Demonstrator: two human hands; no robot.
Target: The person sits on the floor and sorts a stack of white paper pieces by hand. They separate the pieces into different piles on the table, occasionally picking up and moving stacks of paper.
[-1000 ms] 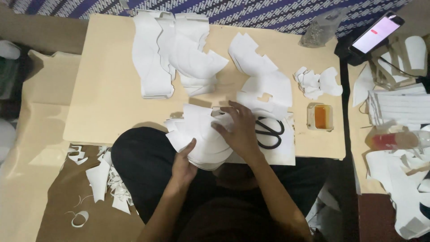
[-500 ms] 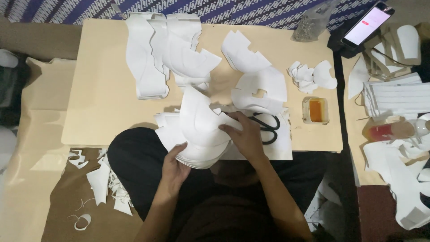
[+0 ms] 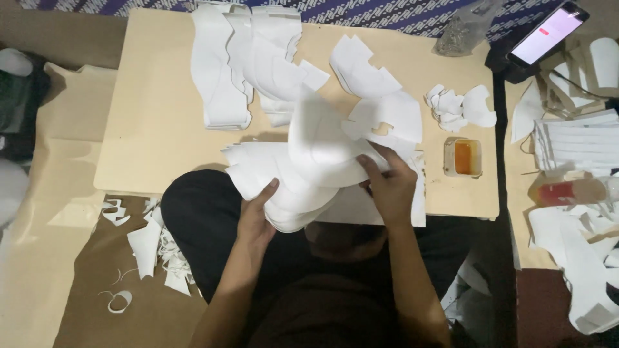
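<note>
The left hand [image 3: 256, 216] cups the near edge of a white cut sheet stack [image 3: 277, 183] at the counter's [image 3: 155, 129] near edge. The right hand [image 3: 389, 187] pinches a lifted curved white piece [image 3: 322, 145], seemingly peeling it off; freeing it cleanly calls for steadying the stack.

White cut sheet piece [image 3: 322, 145] lifted over stack at near counter edge.
Large, thin, curved-edged white piece, bent and tilted up, blurred; right edge pinched, lower left edge supported. Under it a stack of similar white pieces [image 3: 271, 187], fanned flat, overhanging the counter's near edge above the lap.
</note>
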